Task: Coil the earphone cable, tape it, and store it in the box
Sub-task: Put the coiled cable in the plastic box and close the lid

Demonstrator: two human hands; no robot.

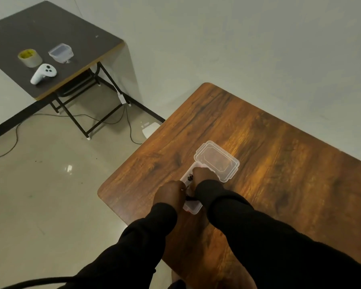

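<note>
Earphone cable (189,177) lies in the box (193,208) between left hand (171,192) and right hand (202,176).

A table (269,163) fills the lower right of the frame; on it, near centre, sits a box (193,207) with its lid (217,161) lying just behind it. Upper left, a second table (29,28) carries a tape roll (30,58), a container (61,52) to its right, and a controller (43,73) in front
</note>
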